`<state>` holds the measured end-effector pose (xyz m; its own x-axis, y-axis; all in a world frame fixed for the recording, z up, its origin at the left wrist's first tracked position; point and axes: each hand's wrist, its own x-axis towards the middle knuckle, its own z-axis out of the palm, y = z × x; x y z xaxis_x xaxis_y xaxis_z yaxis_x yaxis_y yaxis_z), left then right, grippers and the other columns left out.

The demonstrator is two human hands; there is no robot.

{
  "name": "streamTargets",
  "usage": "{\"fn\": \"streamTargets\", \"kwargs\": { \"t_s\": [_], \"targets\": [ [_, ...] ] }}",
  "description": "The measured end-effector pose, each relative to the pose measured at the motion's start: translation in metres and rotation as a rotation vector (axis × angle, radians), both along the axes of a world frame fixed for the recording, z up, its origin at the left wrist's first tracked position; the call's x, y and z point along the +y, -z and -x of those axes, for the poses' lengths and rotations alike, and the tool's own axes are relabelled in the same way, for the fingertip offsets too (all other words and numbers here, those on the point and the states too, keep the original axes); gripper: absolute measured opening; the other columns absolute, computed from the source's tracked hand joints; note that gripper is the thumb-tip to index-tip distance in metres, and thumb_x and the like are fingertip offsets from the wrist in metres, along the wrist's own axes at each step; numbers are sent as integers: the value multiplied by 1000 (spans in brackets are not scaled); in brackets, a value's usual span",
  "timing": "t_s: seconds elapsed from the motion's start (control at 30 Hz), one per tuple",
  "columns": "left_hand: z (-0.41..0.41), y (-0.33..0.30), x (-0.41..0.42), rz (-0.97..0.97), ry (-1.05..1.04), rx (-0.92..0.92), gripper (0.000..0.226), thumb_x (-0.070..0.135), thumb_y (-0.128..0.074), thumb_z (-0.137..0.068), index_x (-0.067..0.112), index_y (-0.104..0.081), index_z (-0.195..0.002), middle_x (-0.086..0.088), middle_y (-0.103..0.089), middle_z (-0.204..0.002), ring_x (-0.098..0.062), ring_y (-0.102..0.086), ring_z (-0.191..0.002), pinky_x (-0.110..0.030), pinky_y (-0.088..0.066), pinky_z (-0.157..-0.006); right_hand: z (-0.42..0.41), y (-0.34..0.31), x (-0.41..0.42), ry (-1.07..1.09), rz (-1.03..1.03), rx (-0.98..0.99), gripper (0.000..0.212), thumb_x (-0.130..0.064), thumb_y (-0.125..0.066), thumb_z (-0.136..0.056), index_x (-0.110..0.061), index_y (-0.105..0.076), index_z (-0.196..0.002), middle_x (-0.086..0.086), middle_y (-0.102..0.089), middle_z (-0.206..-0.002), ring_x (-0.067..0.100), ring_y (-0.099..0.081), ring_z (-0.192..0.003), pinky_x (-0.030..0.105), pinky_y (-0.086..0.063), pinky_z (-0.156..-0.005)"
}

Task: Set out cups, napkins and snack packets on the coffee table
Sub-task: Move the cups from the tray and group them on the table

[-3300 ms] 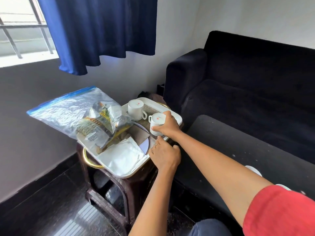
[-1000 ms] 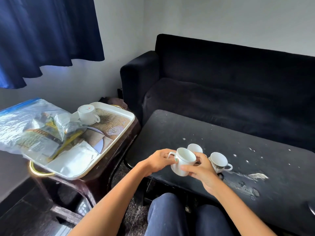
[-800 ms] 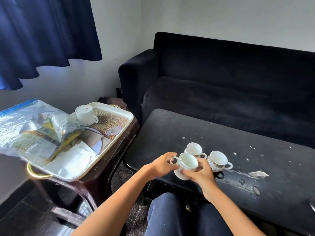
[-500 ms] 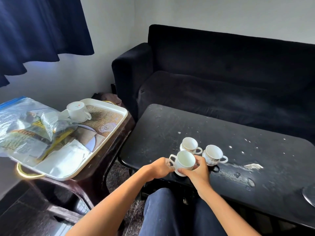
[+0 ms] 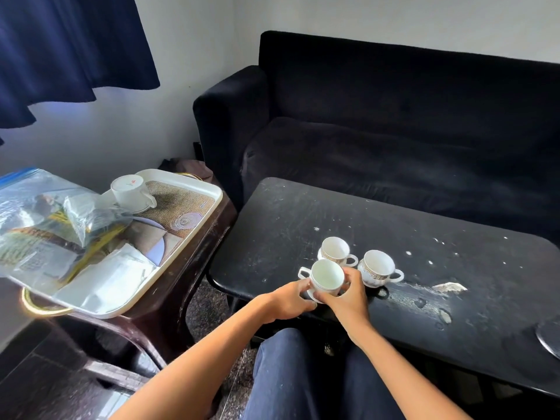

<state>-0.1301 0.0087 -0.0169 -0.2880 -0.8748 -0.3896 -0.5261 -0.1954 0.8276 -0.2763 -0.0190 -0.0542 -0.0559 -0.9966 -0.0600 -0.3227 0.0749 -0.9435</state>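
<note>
A white cup (image 5: 325, 275) stands upright near the front edge of the black coffee table (image 5: 454, 268), handle to the left. My left hand (image 5: 289, 300) and my right hand (image 5: 348, 294) both grip its base. Two more upright cups stand just behind it: one (image 5: 335, 250) further back, one (image 5: 377, 266) to the right. On the white tray (image 5: 194, 225) at left an upside-down cup (image 5: 131, 189) sits at the far end. A clear zip bag of snack packets (image 5: 45, 222) lies on the tray's left side, with white napkins (image 5: 112, 275) at its near end.
The tray rests on a dark brown side stand (image 5: 185, 286) left of the table. A black sofa (image 5: 394, 131) runs behind the table. A blue curtain (image 5: 60, 47) hangs at upper left. My knees (image 5: 303, 374) are under the table's front edge.
I lifted the cup off the tray with my right hand, carried it to the coffee table, took it in both hands and lowered it in front of the two other cups.
</note>
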Motion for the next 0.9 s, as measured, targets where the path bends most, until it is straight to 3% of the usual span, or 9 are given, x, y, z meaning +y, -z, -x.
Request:
{"fn": "streamTargets", "kwargs": {
  "t_s": [0.2,0.27,0.37,0.43,0.53,0.67,0.73,0.8,0.9],
  "targets": [
    [-1,1,-1,3,-7,-6,46,7,-50,-92,19,-46,-136,-3,-55,-133,-19,-50,-124,-34,-40,-107,1,-1,3,-2,-60,-3,67,-12,-90,-56,-22,-47,-107,-5,-59,-107,-1,-55,-89,12,-41,-68],
    [-2,2,-2,10,-10,-30,38,10,-53,-92,12,-51,-129,-7,-58,-128,-21,-53,-120,-37,-41,-106,4,2,5,-9,-112,19,68,-11,-88,-58,-21,-45,-109,-4,-58,-110,5,-57,-92,17,-44,-74],
    [-9,-1,-4,37,46,-194,18,20,-56,-92,6,-53,-103,-5,-56,-102,-21,-52,-95,-36,-43,-89,7,6,10,11,-190,84,72,-2,-84,-62,-12,-44,-121,6,-54,-123,20,-54,-110,34,-46,-94],
    [-18,-3,-5,54,129,-374,23,25,-54,-93,14,-43,-77,-6,-46,-87,-19,-41,-82,-32,-35,-74,8,7,15,49,-248,91,74,0,-80,-66,-7,-41,-129,11,-51,-126,25,-52,-115,36,-44,-98],
    [-34,-10,-5,34,183,-500,33,28,-51,-93,13,-38,-66,-11,-43,-79,-20,-40,-75,-30,-32,-69,7,3,24,121,-352,64,57,-1,-74,-71,-8,-47,-121,10,-53,-114,23,-54,-104,28,-43,-83],
    [-59,-24,-4,49,84,-483,37,30,-51,-93,10,-43,-63,-7,-42,-71,-20,-39,-71,-30,-33,-69,-4,-10,39,7,-436,81,13,-6,-64,-75,-14,-54,-76,5,-45,-71,18,-38,-65,29,-29,-60],
    [-71,-31,-6,92,-35,-458,39,29,-52,-91,14,-40,-56,-2,-41,-63,-21,-38,-69,-29,-34,-67,-16,-17,43,-78,-438,89,17,-6,-62,-77,-14,-53,-64,4,-48,-66,18,-39,-64,28,-31,-58],
    [-83,-40,-5,132,-185,-411,34,26,-50,-88,17,-44,-56,1,-44,-62,-21,-39,-68,-29,-36,-67,-34,-29,44,-173,-405,87,16,-6,-59,-79,-16,-55,-67,2,-52,-71,17,-41,-66,26,-33,-60],
    [-102,-52,-3,204,-423,-333,20,25,-49,-90,22,-60,-74,-5,-66,-84,-27,-59,-84,-33,-47,-80,-66,-51,37,-264,-334,88,17,-5,-56,-79,-18,-61,-70,0,-58,-71,13,-47,-64,23,-38,-57]
  ]
}}
